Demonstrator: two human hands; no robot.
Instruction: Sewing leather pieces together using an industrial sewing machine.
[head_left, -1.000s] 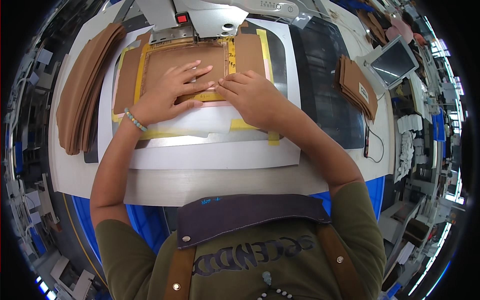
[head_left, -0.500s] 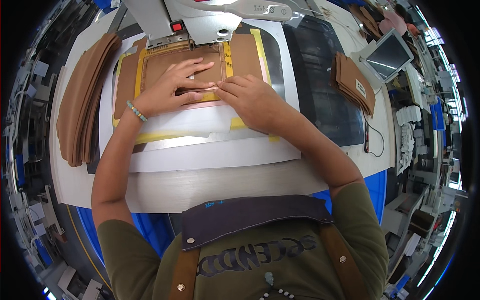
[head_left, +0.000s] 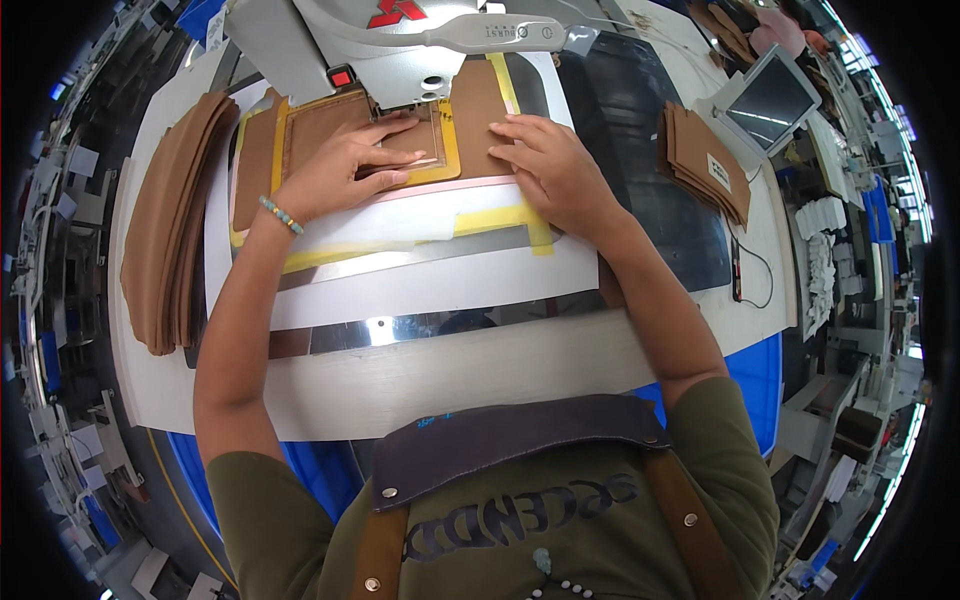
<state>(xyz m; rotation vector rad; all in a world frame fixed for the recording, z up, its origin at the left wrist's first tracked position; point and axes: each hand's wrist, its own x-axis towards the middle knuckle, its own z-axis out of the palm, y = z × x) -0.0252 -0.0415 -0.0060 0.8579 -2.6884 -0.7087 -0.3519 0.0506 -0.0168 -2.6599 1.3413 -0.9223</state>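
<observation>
White metal sewing-machine head with red square button (head_left: 395, 78): cut off by upper edge; working tip too small to tell. Yellow rectangular frame (head_left: 447, 150): far side partly behind machine, near left corner under bare left hand (head_left: 338, 170). Bare right hand (head_left: 562, 178): palm hidden. Pale bead necklace (head_left: 565, 587): cut off by lower edge.

Letters (head_left: 520, 518) span the olive shirt (head_left: 465, 572), lower centre. Upper centre, the white machine (head_left: 395, 75) bears a red emblem (head_left: 396, 12), the yellow frame (head_left: 452, 155) handwriting (head_left: 446, 113); right, the brown stack (head_left: 690, 145) a label (head_left: 719, 172).

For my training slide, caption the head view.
Left hand and right hand over brown material by a white machine.
</observation>
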